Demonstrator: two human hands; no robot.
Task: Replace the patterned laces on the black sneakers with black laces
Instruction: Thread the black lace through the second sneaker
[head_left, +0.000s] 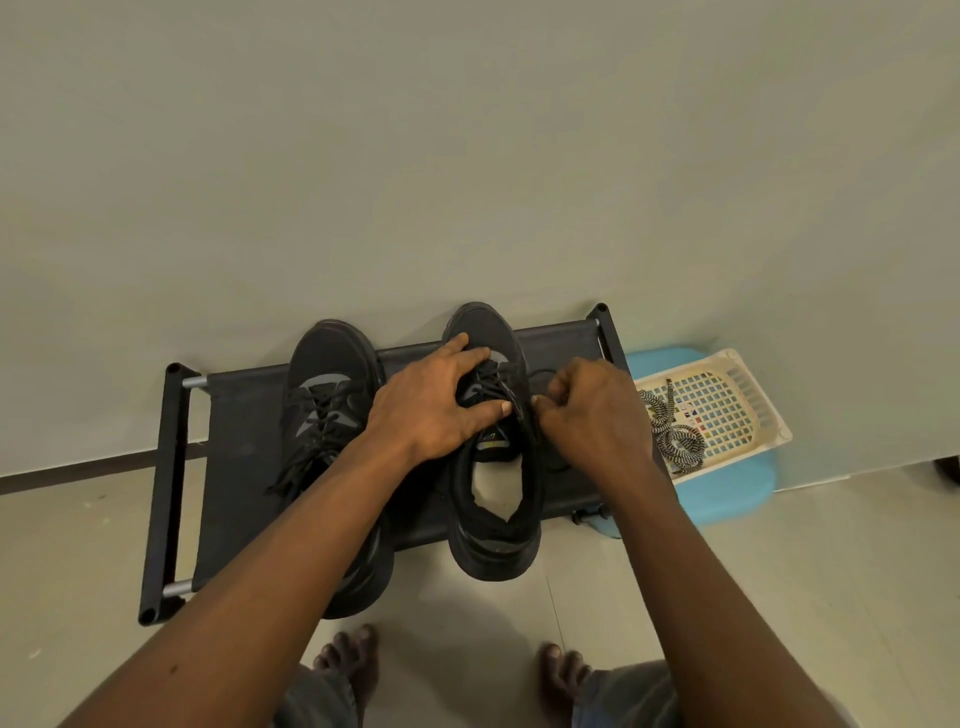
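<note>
Two black sneakers stand side by side on a low black rack. The left sneaker is laced in black, its lace ends trailing loose. My left hand rests on the right sneaker, fingers spread over the toe and thumb pressing across the black lace. My right hand is beside that shoe, fingers curled and pinching an end of the black lace at its right edge. The patterned black-and-white laces lie coiled in a cream basket to the right.
The basket sits on a light blue stool against the pale wall. My bare feet stand on the tiled floor just in front of the rack. A dark object shows at the far right edge.
</note>
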